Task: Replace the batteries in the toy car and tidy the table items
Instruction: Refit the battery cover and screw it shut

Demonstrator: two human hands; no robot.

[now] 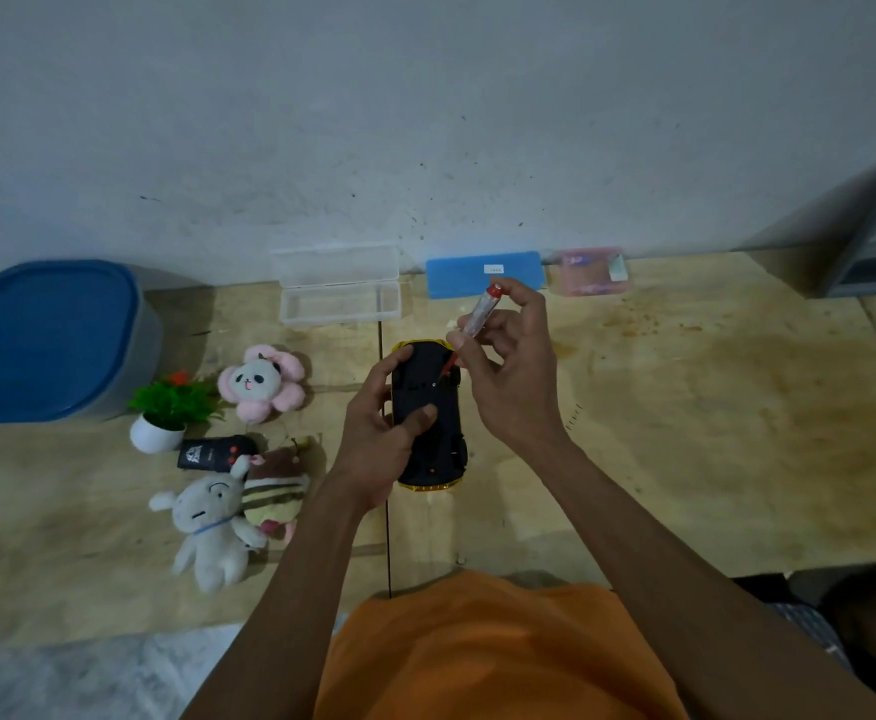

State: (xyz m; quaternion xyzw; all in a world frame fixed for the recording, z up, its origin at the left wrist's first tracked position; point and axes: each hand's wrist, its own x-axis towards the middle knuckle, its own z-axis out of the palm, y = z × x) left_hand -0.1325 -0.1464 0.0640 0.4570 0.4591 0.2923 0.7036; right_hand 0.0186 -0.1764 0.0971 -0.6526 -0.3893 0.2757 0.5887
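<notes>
A yellow toy car [438,449] lies upside down on the wooden table [711,433], its black underside facing up. My left hand [381,428] grips the car's left side, thumb pressed on the underside. My right hand [503,371] holds a clear-handled screwdriver [480,311] with a red cap, tilted, its tip down on the car's underside near the front. A black remote control [215,452] lies to the left among the plush toys. No batteries show.
Left of the car are a pink panda plush [262,381], a white plush [210,532], a striped plush [275,493] and a small potted plant [166,413]. A blue-lidded tub [46,340] stands far left. An open clear case [340,285], a blue case [482,275] and a pink box [589,270] line the wall.
</notes>
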